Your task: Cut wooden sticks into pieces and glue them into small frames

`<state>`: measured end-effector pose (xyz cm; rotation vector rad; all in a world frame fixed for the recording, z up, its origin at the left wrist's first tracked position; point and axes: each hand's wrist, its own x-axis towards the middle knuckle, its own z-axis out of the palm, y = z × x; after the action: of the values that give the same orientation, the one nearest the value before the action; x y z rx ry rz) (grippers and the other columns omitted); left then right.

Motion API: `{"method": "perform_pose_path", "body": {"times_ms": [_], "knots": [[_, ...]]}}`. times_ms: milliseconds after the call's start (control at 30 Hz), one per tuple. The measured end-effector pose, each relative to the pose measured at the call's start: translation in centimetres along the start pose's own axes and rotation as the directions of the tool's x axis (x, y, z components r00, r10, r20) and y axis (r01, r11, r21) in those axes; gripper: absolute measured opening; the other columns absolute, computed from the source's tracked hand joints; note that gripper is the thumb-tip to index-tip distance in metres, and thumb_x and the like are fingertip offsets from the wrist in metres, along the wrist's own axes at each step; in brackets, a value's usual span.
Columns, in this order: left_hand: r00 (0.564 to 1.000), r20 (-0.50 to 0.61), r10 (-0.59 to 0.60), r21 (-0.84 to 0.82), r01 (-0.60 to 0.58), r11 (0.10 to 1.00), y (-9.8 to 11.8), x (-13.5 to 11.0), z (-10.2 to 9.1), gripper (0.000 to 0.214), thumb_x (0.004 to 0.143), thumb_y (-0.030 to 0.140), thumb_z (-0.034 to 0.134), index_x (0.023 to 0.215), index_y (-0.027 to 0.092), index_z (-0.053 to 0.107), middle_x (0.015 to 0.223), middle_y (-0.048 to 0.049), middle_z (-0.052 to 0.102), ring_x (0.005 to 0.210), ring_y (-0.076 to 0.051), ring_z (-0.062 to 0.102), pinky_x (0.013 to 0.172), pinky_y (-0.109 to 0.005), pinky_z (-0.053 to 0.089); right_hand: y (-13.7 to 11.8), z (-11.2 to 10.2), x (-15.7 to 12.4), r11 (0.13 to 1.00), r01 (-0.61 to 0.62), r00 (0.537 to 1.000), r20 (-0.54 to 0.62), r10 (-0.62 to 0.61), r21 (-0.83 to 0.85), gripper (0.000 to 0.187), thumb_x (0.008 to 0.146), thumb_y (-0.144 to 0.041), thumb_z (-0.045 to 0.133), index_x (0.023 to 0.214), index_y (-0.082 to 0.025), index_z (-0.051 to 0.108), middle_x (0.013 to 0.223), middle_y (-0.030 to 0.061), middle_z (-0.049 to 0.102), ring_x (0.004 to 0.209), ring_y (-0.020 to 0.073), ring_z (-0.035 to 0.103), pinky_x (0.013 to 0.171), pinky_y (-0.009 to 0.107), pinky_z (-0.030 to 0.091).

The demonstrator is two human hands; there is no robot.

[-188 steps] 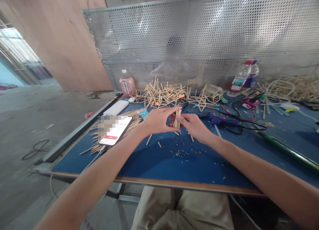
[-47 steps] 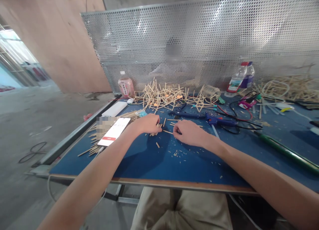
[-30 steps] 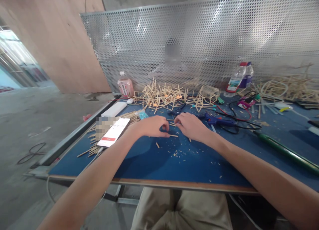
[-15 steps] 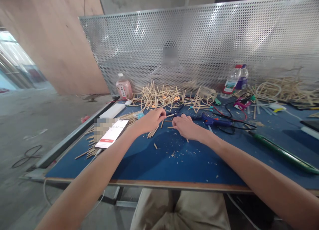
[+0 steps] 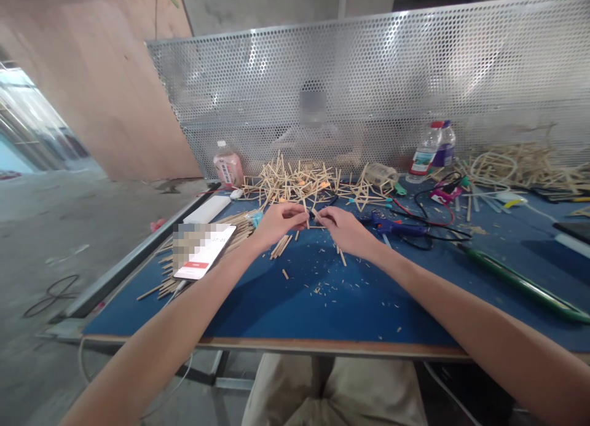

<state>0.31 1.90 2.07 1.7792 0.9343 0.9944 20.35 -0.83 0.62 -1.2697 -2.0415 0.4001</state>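
Both hands meet above the middle of the blue surface, fingertips close together but apart. The left hand has its grip pinched, thumb against fingers, on a thin wooden stick that stands nearly upright. The right hand has its grip closed at the fingertips on a short stick, tilted, just beside the first. Below the left hand lies a small row of cut sticks; a few loose sticks poke out beneath the right hand, and a stubby piece lies nearer the front edge among pale shavings. Behind the hands spreads a tangled stick heap. A phone rests on long sticks at left, and a blue glue gun lies at right.
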Motion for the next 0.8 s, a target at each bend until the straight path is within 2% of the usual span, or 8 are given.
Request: {"method": "perform_pose_path", "body": {"times_ms": [67,167,333,500,667,800], "knots": [[0.999,0.049,-0.014,-0.054,0.016,0.998,-0.19,-0.07,0.41,0.021,0.082,0.035,0.07,0.092,0.016,0.069,0.085,-0.0062,0.072,0.081,-0.016,0.069,0.081,-0.033,0.058,-0.3,-0.13,0.15,0.986,-0.04,0.998,-0.047,0.048,0.163,0.022,0.094,-0.032,0.048,0.096,-0.018,0.064,0.092,0.006,0.069,0.079,0.0185,0.06,0.071,0.032,0.043],[0.996,0.094,0.004,-0.109,0.006,0.994,-0.6,-0.05,0.88,0.024,0.08,0.037,0.072,0.091,0.016,0.068,0.085,-0.0059,0.072,0.082,-0.017,0.07,0.083,-0.033,0.057,-0.52,-0.04,0.02,0.967,-0.038,0.997,-0.062,0.056,0.252,0.02,0.09,-0.034,0.055,0.088,-0.018,0.066,0.085,0.0044,0.071,0.076,0.0177,0.062,0.069,0.031,0.045],[0.996,0.091,0.008,-0.126,0.004,0.992,-0.85,-0.02,0.89,0.024,0.081,0.039,0.071,0.091,0.017,0.07,0.089,-0.0066,0.073,0.084,-0.016,0.069,0.082,-0.032,0.057,-0.37,-0.07,-0.34,0.981,0.003,0.996,-0.086,0.014,0.192,0.021,0.087,-0.038,0.06,0.084,-0.019,0.071,0.077,0.0028,0.072,0.067,0.016,0.06,0.063,0.03,0.043],[0.994,0.105,0.028,-0.117,-0.015,0.993,-0.7,-0.07,0.64,0.026,0.08,0.04,0.073,0.092,0.017,0.071,0.091,-0.0069,0.073,0.084,-0.017,0.069,0.083,-0.033,0.057,-0.21,-0.46,-0.34,0.986,0.01,0.999,-0.041,-0.003,0.166,0.023,0.086,-0.039,0.061,0.082,-0.019,0.073,0.074,0.0027,0.071,0.063,0.0147,0.057,0.061,0.03,0.042],[0.994,0.11,-0.003,-0.091,0.013,0.996,-0.53,-0.15,0.82,0.023,0.08,0.038,0.071,0.09,0.017,0.07,0.088,-0.0063,0.073,0.08,-0.016,0.07,0.08,-0.032,0.057,-0.12,-0.39,-0.32,0.989,0.018,1.0,-0.009,-0.017,0.147,0.025,0.087,-0.039,0.06,0.084,-0.019,0.074,0.073,0.0024,0.07,0.064,0.0145,0.057,0.064,0.03,0.041],[0.997,0.077,-0.015,0.032,0.012,0.999,0.0,-0.2,0.54,0.024,0.084,0.04,0.065,0.09,0.018,0.07,0.08,-0.0054,0.072,0.069,-0.014,0.066,0.066,-0.027,0.053,0.06,-0.63,-0.24,0.996,0.012,1.0,0.017,-0.013,0.091,0.026,0.089,-0.04,0.056,0.084,-0.019,0.072,0.078,0.0033,0.072,0.067,0.0158,0.059,0.064,0.031,0.043]]}}
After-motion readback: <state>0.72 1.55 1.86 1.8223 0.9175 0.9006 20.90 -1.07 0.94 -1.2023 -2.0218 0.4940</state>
